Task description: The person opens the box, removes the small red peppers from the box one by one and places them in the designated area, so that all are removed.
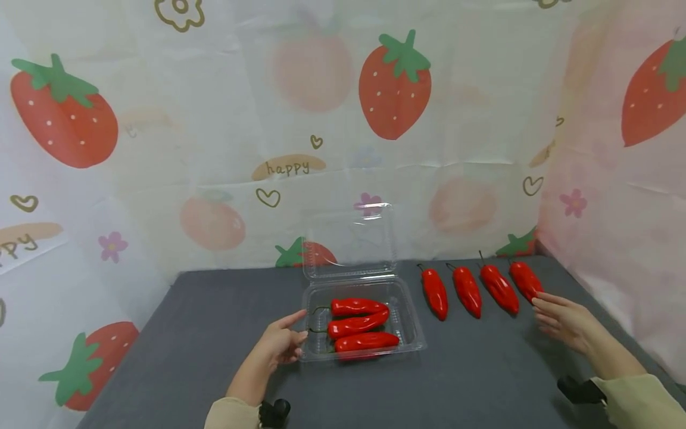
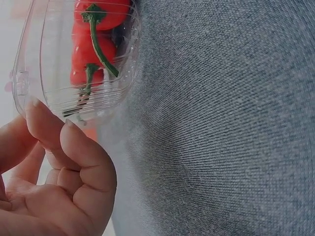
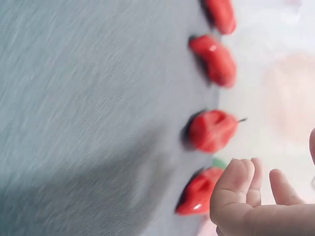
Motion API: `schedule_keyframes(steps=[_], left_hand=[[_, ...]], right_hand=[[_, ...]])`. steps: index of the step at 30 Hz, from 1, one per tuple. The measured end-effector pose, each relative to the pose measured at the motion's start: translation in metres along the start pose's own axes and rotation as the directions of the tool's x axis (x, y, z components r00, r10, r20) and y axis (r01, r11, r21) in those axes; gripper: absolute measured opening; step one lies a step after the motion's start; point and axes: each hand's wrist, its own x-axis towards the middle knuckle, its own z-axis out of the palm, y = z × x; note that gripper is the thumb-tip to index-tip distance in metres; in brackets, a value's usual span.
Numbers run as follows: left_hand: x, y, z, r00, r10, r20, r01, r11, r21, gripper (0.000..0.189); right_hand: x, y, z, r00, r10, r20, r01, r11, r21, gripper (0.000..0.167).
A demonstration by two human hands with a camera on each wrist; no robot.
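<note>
A clear plastic clamshell box (image 1: 411, 310) sits on the table with its lid raised. Inside are three long red chili peppers (image 1: 367, 341), stems toward the left. My left hand (image 1: 280, 341) is at the box's left side, thumb and fingertips on its rim; the left wrist view shows the other fingers (image 2: 91, 162) curled beside the box wall. To the right of the box, several more red peppers stand in a row. My right hand (image 1: 565, 322) reaches toward the rightmost pepper (image 1: 525, 279), fingers extended and overlapping its near end; contact is unclear.
The transparent lid (image 1: 348, 241) leans up against the fruit-patterned backdrop (image 1: 225, 149). A dark grey cloth (image 1: 225, 310) covers the table. Another patterned sheet (image 1: 616, 238) rises along the right edge. The other row peppers (image 1: 434, 295) lie left of my right hand.
</note>
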Motion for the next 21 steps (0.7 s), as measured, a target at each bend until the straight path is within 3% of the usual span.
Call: schedule_keyframes(steps=[4,11,15,19,21], left_hand=[[0.001,-0.001,0.0,1.0,-0.009,-0.004,0.009,1.0,-0.008,0.052],[0.001,-0.001,0.0,1.0,-0.006,-0.008,0.006,1.0,-0.007,0.052],[0.0,-0.001,0.0,1.0,-0.001,-0.008,0.001,1.0,-0.004,0.052],[0.0,-0.001,0.001,1.0,0.001,-0.008,-0.001,1.0,-0.006,0.052],[0.0,-0.001,0.001,1.0,0.001,-0.007,-0.001,1.0,-0.007,0.052]], right_hand=[[-0.001,-0.005,0.011,0.999,-0.043,0.027,0.044,0.998,-0.052,0.011],[-0.005,-0.013,0.03,0.993,-0.104,0.052,0.104,0.995,0.011,0.025],[-0.006,-0.014,0.041,0.993,-0.109,0.046,0.107,0.994,0.03,0.025],[-0.005,-0.014,0.05,0.993,-0.113,0.032,0.113,0.994,0.0,0.013],[-0.005,-0.014,0.054,0.993,-0.119,0.025,0.12,0.992,-0.039,0.02]])
